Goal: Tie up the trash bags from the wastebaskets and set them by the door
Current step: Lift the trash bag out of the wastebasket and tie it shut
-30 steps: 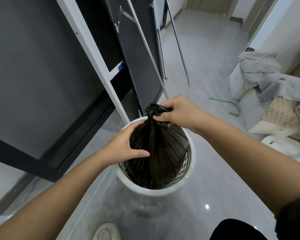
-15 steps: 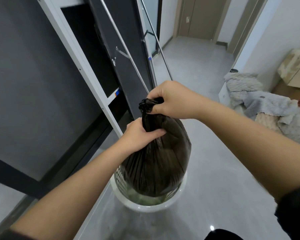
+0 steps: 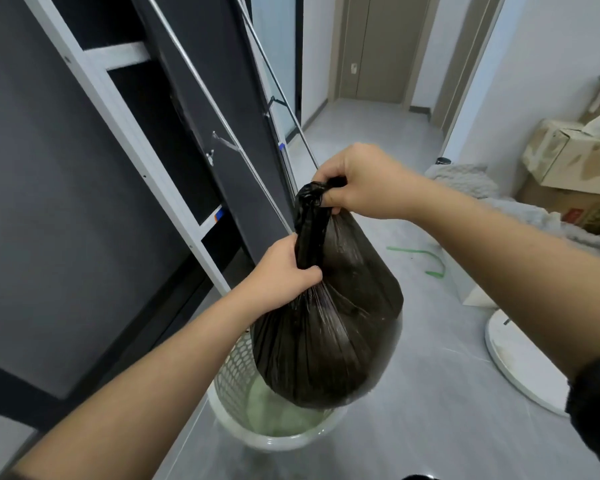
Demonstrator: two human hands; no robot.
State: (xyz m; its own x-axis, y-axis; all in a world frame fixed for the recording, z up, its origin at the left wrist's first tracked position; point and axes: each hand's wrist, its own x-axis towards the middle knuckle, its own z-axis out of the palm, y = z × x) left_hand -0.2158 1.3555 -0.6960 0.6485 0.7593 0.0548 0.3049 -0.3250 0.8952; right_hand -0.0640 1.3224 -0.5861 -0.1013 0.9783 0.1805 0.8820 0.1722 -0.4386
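A full black trash bag (image 3: pixel 329 327) hangs in the air above a white perforated wastebasket (image 3: pixel 238 372) on the floor. My right hand (image 3: pixel 364 181) grips the gathered top of the bag. Lower down, my left hand (image 3: pixel 284 271) is closed around the twisted neck. The bag's bottom sits just over the basket's rim, hiding part of the inside. A closed door (image 3: pixel 371 50) stands at the far end of the hallway.
A dark panel in a white frame (image 3: pixel 129 140) and a metal drying rack (image 3: pixel 243 154) lean at the left. Blankets (image 3: pixel 471 178) and cardboard boxes (image 3: pixel 568 161) are piled at the right, with a green strap (image 3: pixel 426 258) and a white round base (image 3: pixel 520 362) on the grey floor.
Both hands have lifted the bag up out of the wastebasket. My left hand moved from the bag's side to grip its neck. The view tilted up toward the hallway.
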